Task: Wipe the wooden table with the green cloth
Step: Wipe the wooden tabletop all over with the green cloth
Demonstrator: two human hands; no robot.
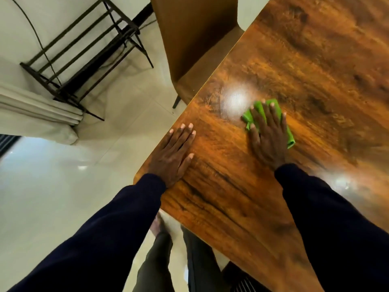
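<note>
The wooden table (305, 70) fills the right side of the view, glossy brown with dark grain and a bright light reflection. A small green cloth (248, 116) lies flat on it near the middle. My right hand (268, 138) presses down on the cloth with fingers spread, covering most of it. My left hand (174, 154) rests palm-down on the table beside its left edge, near the corner, with nothing under it. Both arms wear dark blue sleeves.
A brown chair (195, 39) is pushed against the table's far left edge. A black metal rack (84, 57) stands on the pale tiled floor at the upper left, next to a white curtain (35, 110). My legs show below the table corner.
</note>
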